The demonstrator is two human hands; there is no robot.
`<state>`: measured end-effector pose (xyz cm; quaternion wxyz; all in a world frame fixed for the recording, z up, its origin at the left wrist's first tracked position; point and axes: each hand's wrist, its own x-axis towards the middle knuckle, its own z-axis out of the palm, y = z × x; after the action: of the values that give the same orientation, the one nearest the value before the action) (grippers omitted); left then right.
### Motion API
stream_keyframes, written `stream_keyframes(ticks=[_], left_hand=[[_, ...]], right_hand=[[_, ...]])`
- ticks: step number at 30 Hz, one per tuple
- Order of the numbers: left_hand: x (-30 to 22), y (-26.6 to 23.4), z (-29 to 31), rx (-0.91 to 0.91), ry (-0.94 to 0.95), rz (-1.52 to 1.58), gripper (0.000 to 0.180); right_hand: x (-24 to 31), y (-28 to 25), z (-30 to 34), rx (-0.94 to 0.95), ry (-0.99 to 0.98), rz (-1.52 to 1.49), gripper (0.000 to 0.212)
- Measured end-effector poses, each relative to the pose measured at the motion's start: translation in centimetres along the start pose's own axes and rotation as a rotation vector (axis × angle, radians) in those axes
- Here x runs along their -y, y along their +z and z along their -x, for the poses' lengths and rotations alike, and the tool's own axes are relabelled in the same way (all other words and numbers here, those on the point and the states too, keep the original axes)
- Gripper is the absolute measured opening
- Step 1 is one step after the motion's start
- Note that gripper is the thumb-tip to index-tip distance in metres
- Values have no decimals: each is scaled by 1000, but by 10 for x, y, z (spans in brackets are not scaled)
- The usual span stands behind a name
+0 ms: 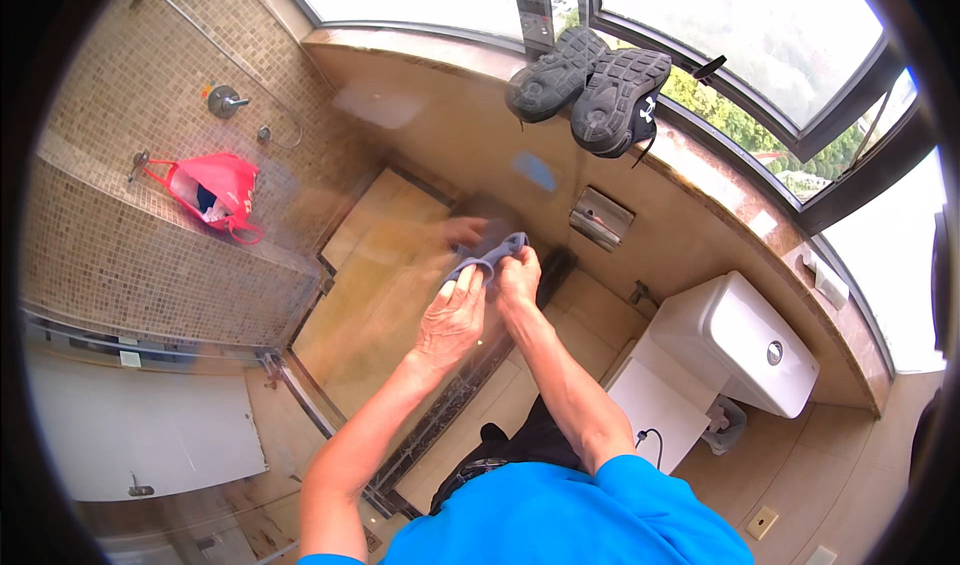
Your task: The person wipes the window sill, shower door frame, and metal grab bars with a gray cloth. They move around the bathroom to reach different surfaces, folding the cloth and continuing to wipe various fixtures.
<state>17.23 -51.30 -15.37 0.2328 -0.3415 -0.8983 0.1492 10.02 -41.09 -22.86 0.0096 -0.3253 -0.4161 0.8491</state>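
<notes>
Cloth (507, 247) held — shoes (622, 90) on sill (440, 53), red bag (228, 183), toilet (728, 340)

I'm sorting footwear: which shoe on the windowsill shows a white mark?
The shoe on the right, nearer the toilet: a white mark shows on its side. The shoe on the left shows none.

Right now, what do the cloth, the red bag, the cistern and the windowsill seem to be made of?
Cloth: probably textile, matte, since it bunches in soft folds.
Red bag: thin fabric or plastic, unclear which; it sags and creases.
Cistern: likely glazed ceramic, smooth white and glossy.
Windowsill: perhaps polished stone, judging by its mottled reddish surface and bright reflections.
</notes>
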Motion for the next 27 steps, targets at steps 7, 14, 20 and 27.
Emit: stream_keyframes(ticks=[7,14,20,27], left_hand=[[-11,47,-131,-72,-43,-21,33],[-22,80,-170,-11,25,53,41],[-33,100,-134,155,40,122,46],[-39,99,-126,193,49,140,46]], right_hand=[[83,3,-116,-2,-476,247,37],[69,-24,-185,20,-533,212,41],[17,-41,-158,-20,-82,362,44],[19,-44,-160,5,-241,444,45]])
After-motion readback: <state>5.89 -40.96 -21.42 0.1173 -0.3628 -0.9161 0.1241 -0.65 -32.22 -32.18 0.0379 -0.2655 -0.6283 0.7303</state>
